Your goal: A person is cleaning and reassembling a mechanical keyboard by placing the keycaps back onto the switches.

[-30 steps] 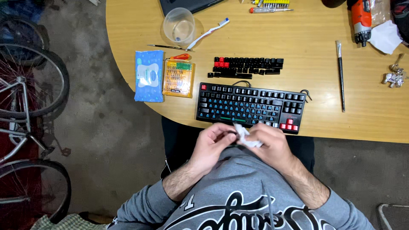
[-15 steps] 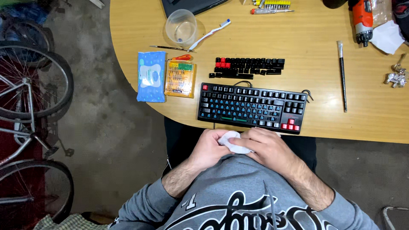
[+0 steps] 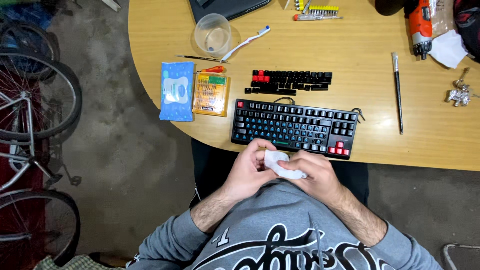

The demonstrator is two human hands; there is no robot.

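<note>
My left hand [image 3: 250,170] and my right hand [image 3: 316,175] meet in front of my chest, just below the table's front edge. Both pinch a small crumpled white wipe [image 3: 280,165] between their fingers. Anything wrapped inside the wipe is hidden. Right above the hands, a black keyboard [image 3: 294,127] with a few red keys lies on the wooden table [image 3: 350,55]. Behind it are rows of loose black and red keycaps [image 3: 289,81].
A blue wet-wipe pack [image 3: 176,90] and an orange bit case [image 3: 211,93] lie left of the keyboard. Farther back stand a clear plastic cup [image 3: 212,33] and a toothbrush [image 3: 246,43]. A long brush [image 3: 397,92], an orange drill [image 3: 419,26] and keys [image 3: 460,92] sit right. Bicycle wheels [image 3: 35,100] stand left.
Both hands have stayed together by my chest, working the white wipe between the fingers; the wipe is now bunched more tightly. Nothing on the table has moved.
</note>
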